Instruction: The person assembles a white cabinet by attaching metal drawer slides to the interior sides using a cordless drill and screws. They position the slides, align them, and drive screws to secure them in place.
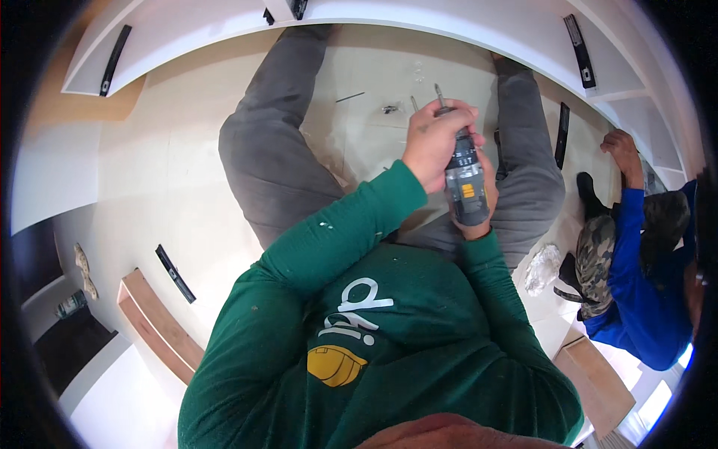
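Observation:
A grey and black cordless drill (467, 183) with a yellow mark is held over my lap, its bit (439, 93) pointing away from me. My right hand (485, 198) grips it from beneath and the right side; the drill's body hides most of those fingers. My left hand (437, 142) is closed around the front of the drill at the chuck. A second thin metal tip (413, 103) sticks out beside the left fingers; whether that hand holds it too is hidden. Beyond my hands, a thin dark rod (350, 96) and a small packet (390, 110) lie on the floor.
A white cabinet (419, 16) with black drawer slides (579, 51) spans the far side. Loose slides (174, 273) lie left and right. A wooden drawer frame (153, 322) sits at left. Crumpled plastic (544, 269) lies near a co-worker in blue (636, 277) at right.

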A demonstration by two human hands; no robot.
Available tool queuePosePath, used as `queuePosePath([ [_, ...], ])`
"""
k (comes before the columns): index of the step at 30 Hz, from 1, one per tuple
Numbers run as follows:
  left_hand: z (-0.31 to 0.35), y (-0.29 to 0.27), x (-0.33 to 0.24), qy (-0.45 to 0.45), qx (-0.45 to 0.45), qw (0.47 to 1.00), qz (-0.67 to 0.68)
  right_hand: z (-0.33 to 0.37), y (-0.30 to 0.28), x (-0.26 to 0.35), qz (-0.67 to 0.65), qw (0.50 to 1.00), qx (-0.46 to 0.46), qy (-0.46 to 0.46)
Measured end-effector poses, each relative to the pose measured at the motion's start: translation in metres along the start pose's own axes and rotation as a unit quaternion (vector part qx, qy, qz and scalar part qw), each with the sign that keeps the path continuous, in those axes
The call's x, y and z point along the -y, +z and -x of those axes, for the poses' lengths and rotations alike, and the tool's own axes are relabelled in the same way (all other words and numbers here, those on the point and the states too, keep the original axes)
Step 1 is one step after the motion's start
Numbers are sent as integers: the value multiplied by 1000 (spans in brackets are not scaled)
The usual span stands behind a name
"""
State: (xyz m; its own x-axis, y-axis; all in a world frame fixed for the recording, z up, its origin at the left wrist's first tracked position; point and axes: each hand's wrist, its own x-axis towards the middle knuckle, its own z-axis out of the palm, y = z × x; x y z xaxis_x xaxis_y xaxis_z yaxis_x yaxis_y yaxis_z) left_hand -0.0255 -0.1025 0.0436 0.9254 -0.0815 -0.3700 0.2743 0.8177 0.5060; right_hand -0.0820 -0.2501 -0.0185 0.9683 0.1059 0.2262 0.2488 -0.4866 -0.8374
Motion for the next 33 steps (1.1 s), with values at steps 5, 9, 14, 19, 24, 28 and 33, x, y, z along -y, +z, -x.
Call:
queuePosePath([
  [5, -5, 7, 4, -5, -21, 999, -27, 0, -8, -7, 23, 1000, -15, -13],
  [9, -22, 11, 5, 1, 2, 997, -75, -12, -9, -12, 15, 999, -31, -25],
  [14, -97, -47, -36, 130, 25, 903, -409, -47, -4, -28, -78, 995, -60, 11],
  [19, -151, -179, -24, 112, -55, 472, -873, -78, 26, -57, -128, 980, -145, 39],
  [24, -147, -199, -6, 126, -30, 495, -859, -94, 47, -66, -214, 953, -193, 93],
  [28, -147, -203, -16, 133, -20, 548, -826, -103, 55, -67, -139, 964, -225, 32],
  [33, -142, -181, -38, 3, -30, 887, -461, -104, 58, -70, -137, 963, -230, 16],
])
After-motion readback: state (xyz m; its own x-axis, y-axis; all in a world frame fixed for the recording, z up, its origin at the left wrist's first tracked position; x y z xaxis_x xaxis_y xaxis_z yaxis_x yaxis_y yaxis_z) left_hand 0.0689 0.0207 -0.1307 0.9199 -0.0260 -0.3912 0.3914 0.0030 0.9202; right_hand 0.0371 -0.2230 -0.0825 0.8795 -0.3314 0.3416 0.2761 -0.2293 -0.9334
